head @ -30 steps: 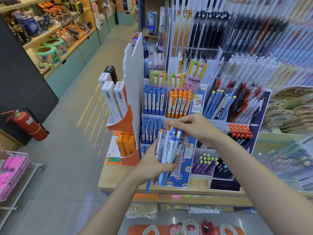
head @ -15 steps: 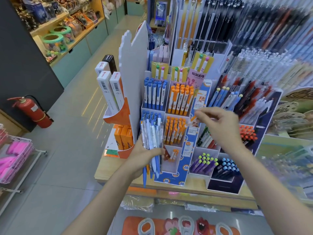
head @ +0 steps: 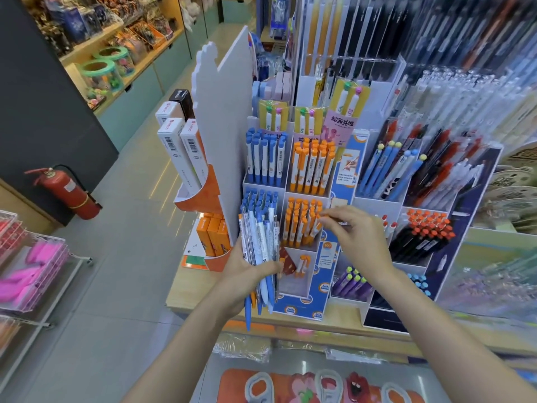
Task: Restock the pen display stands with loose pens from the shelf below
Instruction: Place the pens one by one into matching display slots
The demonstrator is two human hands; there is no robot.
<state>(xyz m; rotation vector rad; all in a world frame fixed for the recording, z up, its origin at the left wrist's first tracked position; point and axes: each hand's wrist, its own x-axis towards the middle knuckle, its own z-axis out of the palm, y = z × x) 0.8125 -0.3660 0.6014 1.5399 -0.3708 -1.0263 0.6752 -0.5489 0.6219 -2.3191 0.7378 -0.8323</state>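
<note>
At the near edge of the display stand [head: 308, 286], the left hand [head: 247, 274] grips a bundle of loose pens [head: 258, 242] upright as stock, while the right hand [head: 357, 237] pinches one orange pen [head: 318, 226] into the orange-pen compartment [head: 302, 225].

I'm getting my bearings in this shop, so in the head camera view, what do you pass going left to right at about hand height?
Pink items in a clear rack → red fire extinguisher → orange boxes → left hand gripping a bundle of pens → orange pens in the stand → right hand → black pens with orange caps.
</note>
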